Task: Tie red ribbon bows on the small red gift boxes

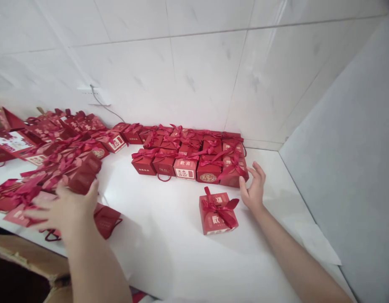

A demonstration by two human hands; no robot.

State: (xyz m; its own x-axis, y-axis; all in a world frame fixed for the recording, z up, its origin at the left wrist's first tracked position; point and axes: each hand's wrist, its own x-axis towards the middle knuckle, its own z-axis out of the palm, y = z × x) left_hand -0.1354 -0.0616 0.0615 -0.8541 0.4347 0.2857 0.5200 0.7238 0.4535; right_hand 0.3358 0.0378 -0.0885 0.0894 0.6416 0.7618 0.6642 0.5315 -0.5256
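Left hand [70,208], 歡 box [217,215], 歡喜 box [185,169]

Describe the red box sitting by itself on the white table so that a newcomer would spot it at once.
On the white table, find the rows of red boxes along the tiled wall. In front of their right end, left of the person's right hand, sits a ribbon-tied red box. Its neighbours stand packed together; this one stands alone, touching no other box.
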